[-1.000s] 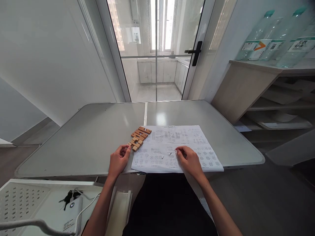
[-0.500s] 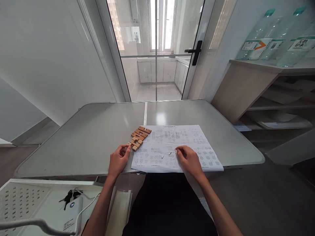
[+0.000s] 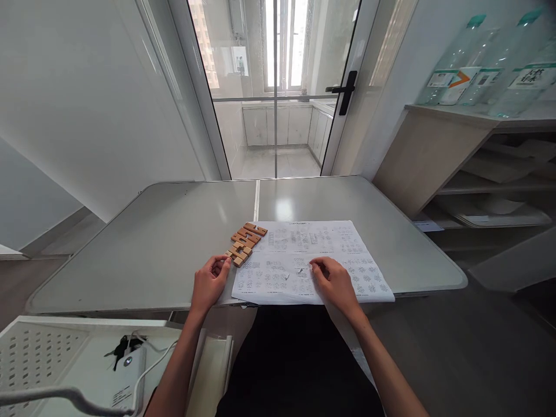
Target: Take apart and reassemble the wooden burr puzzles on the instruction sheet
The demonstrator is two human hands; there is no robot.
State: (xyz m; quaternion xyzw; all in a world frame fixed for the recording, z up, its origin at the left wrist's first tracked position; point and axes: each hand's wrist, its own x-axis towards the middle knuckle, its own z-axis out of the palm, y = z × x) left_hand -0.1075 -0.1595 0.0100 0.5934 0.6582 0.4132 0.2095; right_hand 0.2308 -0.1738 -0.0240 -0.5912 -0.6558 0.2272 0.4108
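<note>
Several brown wooden puzzle pieces point(image 3: 245, 236) with notches lie in a slanting row on the table, partly over the left edge of a printed sheet. My left hand point(image 3: 211, 279) rests beside the nearest piece with its fingers curled together, fingertips at or very near the wood. Whatever is between those fingers is hidden. On the large white paper sheet point(image 3: 278, 260), covered with small printed diagrams, lies my right hand point(image 3: 335, 284), also closed with thumb and fingers drawn together. Its grasp is hidden too. Two small dark marks or bits point(image 3: 300, 271) show on the sheet left of it.
The grey table point(image 3: 174, 231) has a seam down its middle. A white cart point(image 3: 65, 359) at lower left carries keys point(image 3: 119, 350), a power bank point(image 3: 129, 379) and a cable. Right of the table stands a shelf point(image 3: 447, 145) with large plastic bottles point(image 3: 460, 63). A glass door point(image 3: 278, 133) faces me.
</note>
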